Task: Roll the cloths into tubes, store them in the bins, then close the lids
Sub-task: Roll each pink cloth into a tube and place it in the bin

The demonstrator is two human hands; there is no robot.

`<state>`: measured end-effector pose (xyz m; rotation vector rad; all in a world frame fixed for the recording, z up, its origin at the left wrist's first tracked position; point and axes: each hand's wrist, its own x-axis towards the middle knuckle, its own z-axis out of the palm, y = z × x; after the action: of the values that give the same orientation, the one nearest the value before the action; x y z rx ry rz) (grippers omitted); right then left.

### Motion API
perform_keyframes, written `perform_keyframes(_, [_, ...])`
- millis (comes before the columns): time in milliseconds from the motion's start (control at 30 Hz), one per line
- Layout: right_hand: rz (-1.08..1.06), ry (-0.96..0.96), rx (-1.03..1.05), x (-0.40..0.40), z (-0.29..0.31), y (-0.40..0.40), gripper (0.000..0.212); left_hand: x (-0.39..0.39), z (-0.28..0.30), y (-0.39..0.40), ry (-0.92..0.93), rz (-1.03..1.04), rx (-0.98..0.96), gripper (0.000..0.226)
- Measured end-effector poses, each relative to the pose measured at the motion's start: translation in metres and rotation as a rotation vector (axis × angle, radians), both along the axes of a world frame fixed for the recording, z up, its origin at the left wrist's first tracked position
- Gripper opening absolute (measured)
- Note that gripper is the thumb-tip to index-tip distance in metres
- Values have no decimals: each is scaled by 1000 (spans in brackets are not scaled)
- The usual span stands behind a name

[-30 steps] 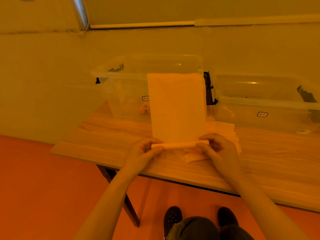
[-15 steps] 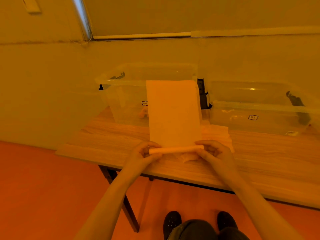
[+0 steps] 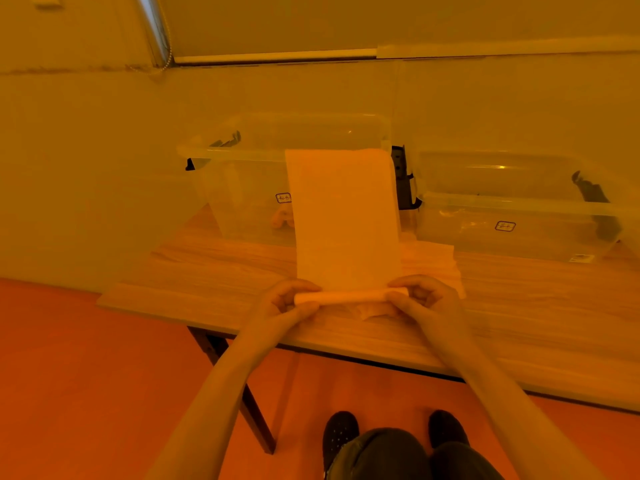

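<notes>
While the cloth (image 3: 343, 220) stands up from its rolled bottom edge, both hands pinch the tube's ends over the worktop (image 3: 540, 306).

Left hand (image 3: 284, 303) and right hand (image 3: 426, 299) should turn evenly, I'd say, keeping the ends level so the roll stays tight. Two open bins (image 3: 242, 188) sit close behind; the near worktop edge lies just under the wrists.

Pale, plain cloth (image 3: 343, 220), tinted orange by the light, above the grip. Behind it, two clear bins (image 3: 249, 188) (image 3: 512, 216) with black latches (image 3: 401, 178). Light wood-grain table (image 3: 207, 271) beneath the grip. Orange floor (image 3: 86, 375); black dotted shoes (image 3: 341, 431) below.
</notes>
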<state>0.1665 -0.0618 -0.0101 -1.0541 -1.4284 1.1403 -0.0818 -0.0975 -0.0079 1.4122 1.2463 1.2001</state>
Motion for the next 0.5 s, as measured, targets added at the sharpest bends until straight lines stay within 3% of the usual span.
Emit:
perform_keyframes(200, [24, 39, -22, 2, 0, -3, 36, 2, -4, -1, 43, 50, 0, 12])
perform_keyframes(400, [-28, -26, 49, 1, 1, -5, 15, 1, -3, -4, 5, -8, 25, 26])
perform_keyframes(500, [-43, -38, 53, 1, 1, -6, 11, 0, -4, -3, 5, -7, 30, 22])
